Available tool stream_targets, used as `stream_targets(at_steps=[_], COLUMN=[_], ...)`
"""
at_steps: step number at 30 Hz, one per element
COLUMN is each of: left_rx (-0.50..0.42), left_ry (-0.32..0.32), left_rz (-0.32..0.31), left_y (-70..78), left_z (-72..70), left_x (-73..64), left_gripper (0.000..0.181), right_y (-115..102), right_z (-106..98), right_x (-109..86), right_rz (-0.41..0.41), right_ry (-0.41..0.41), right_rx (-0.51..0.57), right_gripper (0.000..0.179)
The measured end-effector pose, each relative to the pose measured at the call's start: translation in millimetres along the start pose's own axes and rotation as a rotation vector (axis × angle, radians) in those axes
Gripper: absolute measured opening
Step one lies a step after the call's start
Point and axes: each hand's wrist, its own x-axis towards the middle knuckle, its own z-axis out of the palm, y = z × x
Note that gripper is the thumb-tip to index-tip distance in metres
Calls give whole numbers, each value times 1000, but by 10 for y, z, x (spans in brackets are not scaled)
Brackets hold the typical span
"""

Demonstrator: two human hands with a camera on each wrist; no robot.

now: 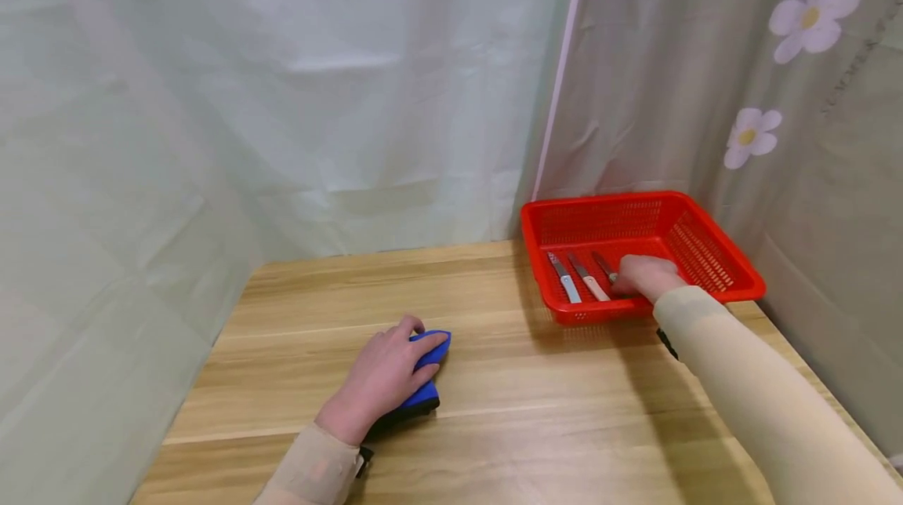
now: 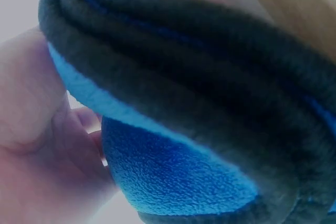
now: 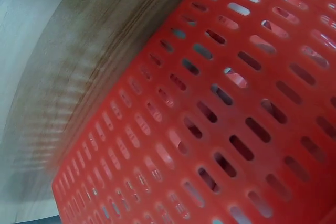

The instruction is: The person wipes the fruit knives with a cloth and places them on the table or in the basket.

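Observation:
On the left part of the table, my left hand (image 1: 384, 372) grips a folded blue cloth (image 1: 426, 394) with a dark edge. Close up in the left wrist view, the cloth (image 2: 173, 166) shows its fuzzy surface and layered dark border beside the hand (image 2: 31, 129). My right hand (image 1: 647, 276) reaches over the near rim of a red plastic basket (image 1: 727, 285) and holds a knife (image 1: 603, 263) by its handle, low in the basket. The blade points away from me; the fingers hide most of the handle. In the right wrist view the basket wall (image 3: 252, 98) blocks the fingers.
Left of my right hand, a knife with a light blue handle (image 1: 568, 288) and one with a pink handle (image 1: 595, 286) lie side by side in the basket. The wooden table (image 1: 515, 411) meets a pale curtain (image 1: 367, 97) behind and a flowered grey curtain (image 1: 656, 81) at right.

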Motion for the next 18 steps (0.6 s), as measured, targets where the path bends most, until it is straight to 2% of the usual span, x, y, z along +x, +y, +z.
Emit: stream_targets(at_steps=[4, 9, 13, 18], left_rx=[16, 44, 68, 79], left_ry=[1, -37, -61, -95], left_rz=[9, 9, 3, -18], left_y=[5, 16, 8, 15], left_z=[38, 75, 106, 140], left_x=[21, 52, 83, 108], left_gripper=[46, 46, 47, 49], right_y=[12, 12, 17, 8], right_z=[-2, -6, -30, -68], right_x=[-7, 52, 21, -64], right_rz=[-25, -48, -63, -120], right_ry=[15, 16, 28, 111], right_rx=[-38, -70, -78, -74], right_gripper=[37, 39, 33, 31])
